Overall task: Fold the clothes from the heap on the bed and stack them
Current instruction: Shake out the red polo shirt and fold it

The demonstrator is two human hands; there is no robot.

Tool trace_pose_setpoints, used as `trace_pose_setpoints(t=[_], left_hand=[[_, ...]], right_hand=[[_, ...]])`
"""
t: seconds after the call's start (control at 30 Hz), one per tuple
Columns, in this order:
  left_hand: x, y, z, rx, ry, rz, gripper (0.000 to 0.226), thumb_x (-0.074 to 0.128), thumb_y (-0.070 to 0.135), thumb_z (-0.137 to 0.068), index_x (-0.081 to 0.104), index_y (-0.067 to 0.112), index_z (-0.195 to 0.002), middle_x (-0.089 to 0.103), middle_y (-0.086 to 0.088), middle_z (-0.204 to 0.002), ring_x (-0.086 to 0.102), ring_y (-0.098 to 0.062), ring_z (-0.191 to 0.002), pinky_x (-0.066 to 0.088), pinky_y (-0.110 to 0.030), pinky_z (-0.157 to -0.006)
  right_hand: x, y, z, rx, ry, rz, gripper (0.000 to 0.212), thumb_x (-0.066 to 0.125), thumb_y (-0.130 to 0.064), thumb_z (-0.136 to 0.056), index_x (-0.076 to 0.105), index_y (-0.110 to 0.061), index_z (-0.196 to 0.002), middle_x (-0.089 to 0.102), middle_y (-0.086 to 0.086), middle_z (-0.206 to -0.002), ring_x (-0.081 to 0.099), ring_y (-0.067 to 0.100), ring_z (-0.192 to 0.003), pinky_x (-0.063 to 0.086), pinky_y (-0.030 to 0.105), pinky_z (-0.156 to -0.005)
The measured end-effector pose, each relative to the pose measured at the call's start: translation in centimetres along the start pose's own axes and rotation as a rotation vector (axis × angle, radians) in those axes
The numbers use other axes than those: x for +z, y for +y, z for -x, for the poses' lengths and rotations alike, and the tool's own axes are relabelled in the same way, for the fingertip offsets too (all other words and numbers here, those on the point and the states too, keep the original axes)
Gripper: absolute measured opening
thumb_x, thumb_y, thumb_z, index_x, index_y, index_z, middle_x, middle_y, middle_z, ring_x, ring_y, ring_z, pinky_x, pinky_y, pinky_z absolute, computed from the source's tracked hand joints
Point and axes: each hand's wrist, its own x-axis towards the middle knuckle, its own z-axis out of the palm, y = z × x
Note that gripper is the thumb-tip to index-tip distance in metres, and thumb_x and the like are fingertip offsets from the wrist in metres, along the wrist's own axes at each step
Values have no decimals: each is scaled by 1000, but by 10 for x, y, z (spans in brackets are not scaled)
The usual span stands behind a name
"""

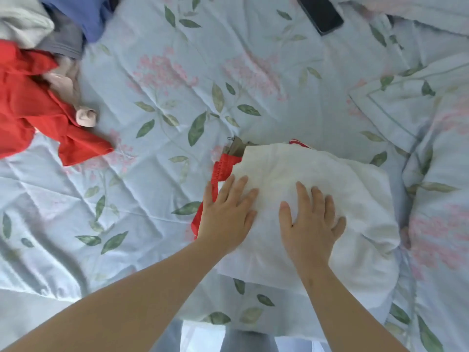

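A folded white garment tops a small stack near the bed's front edge. Under it a red folded piece and an olive piece stick out at the left and far side. My left hand lies flat with straight fingers on the white garment's left edge. My right hand presses flat on its middle. At the far left lies the heap: a red garment, a pale pink one, a grey one, a blue one and a whitish one.
The bed wears a light blue floral sheet. A black phone lies at the far edge, right of centre. A matching pillow and bunched duvet fill the right side.
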Motion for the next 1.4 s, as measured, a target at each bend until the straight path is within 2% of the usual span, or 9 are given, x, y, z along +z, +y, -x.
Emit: trace_pose_setpoints(t=[0.07, 0.23, 0.53, 0.77, 1.0, 1.07, 1.13, 1.23, 1.4], left_hand=[[-10, -39, 13, -48, 42, 45, 48, 33, 40, -94, 47, 27, -138, 34, -2, -152, 32, -24, -140, 21, -55, -111], [-4, -171, 41, -250, 64, 136, 47, 45, 30, -95, 37, 28, -142, 24, 4, -154, 23, -17, -141, 18, -39, -110], [8, -394, 43, -397, 1, 284, 49, 48, 25, -94, 35, 25, -141, 33, 4, -146, 38, -22, -129, 32, -38, -101], [0, -488, -5, -440, 224, 387, 40, 49, 39, -94, 50, 26, -133, 29, -5, -150, 32, -31, -132, 33, -45, -102], [-32, -540, -31, -437, 382, 232, 34, 54, 50, -88, 67, 26, -109, 34, -5, -145, 31, -34, -129, 29, -49, -100], [-46, -550, -37, -400, 225, 388, 35, 49, 46, -93, 61, 23, -117, 29, 3, -151, 27, -26, -136, 25, -44, -106], [-67, -551, -37, -355, 80, 700, 34, 48, 36, -96, 60, 11, -116, 48, -1, -137, 44, -21, -125, 34, -32, -99], [-114, -542, -18, -362, 105, 977, 27, 52, 37, -94, 60, 11, -89, 56, -3, -90, 52, -17, -83, 38, -28, -71], [-205, -520, 39, -355, 275, 1377, 28, 55, 36, -92, 68, 14, -82, 67, 5, -78, 61, -6, -70, 44, -11, -63]], right_hand=[[2, -45, 7, -89, -54, -5, 60, 26, -54, -89, 22, -38, -147, 24, -2, -155, 12, 25, -145, 8, 58, -111], [33, -153, 30, -263, -140, 19, 57, 35, -46, -95, 15, -38, -148, 19, -3, -157, 10, 22, -145, 7, 51, -114], [124, -309, 50, -270, -278, 61, 55, 31, -44, -99, 11, -38, -149, 13, -3, -158, 16, 20, -144, 17, 40, -114], [152, -375, 42, -308, -282, 127, 53, 30, -40, -100, 10, -37, -149, 13, -1, -158, 20, 19, -142, 28, 35, -109], [135, -402, 39, -256, -270, 54, 53, 36, -37, -99, 16, -38, -148, 17, 0, -157, 25, 21, -139, 31, 38, -107], [125, -405, 42, -259, -276, 39, 53, 37, -36, -99, 15, -39, -147, 16, 0, -157, 27, 21, -138, 31, 36, -106], [113, -409, 47, -240, -298, 6, 54, 37, -35, -99, 15, -39, -148, 15, -2, -157, 27, 21, -138, 31, 35, -106], [87, -419, 58, -235, -314, -83, 56, 39, -33, -99, 14, -36, -149, 15, -3, -156, 26, 18, -139, 31, 34, -108], [22, -444, 78, -280, -271, -331, 57, 45, -28, -97, 19, -38, -147, 25, -8, -151, 30, 12, -137, 31, 31, -108]])
